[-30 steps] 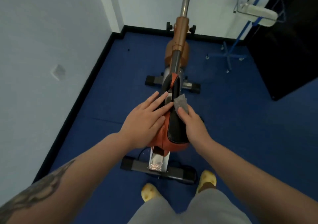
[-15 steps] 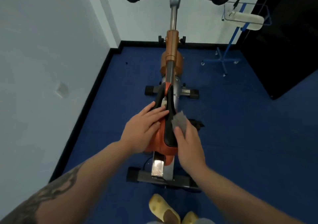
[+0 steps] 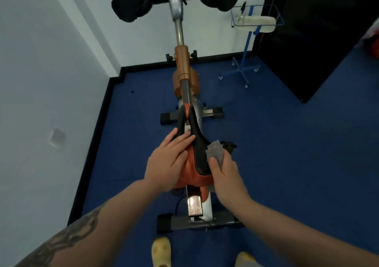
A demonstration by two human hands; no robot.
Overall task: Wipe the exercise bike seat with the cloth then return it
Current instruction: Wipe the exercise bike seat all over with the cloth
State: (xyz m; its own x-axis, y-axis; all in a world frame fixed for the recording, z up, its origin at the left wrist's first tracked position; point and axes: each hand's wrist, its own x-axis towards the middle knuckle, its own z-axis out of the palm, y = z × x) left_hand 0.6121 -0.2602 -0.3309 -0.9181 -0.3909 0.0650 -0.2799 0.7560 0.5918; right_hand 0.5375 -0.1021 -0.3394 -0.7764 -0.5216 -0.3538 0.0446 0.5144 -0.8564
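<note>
Mid-wipe: right hand (image 3: 226,176) pinches small grey cloth (image 3: 215,151) at 3 o'clock edge of orange-black padded bike seat (image 3: 198,154); left hand (image 3: 167,160) flat, fingers straight, steadying. Return pending.

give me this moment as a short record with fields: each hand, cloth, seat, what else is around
left hand: flat on the left side of the seat, fingers straight
right hand: grips the cloth against the seat's right edge
cloth: grey, bunched, part sticks out past the fingers
seat: black top, orange sides, nose points away from the person
handlebars: black, at the far end of the bike
blue stand: on wheels, by the far wall
floor: blue
</note>
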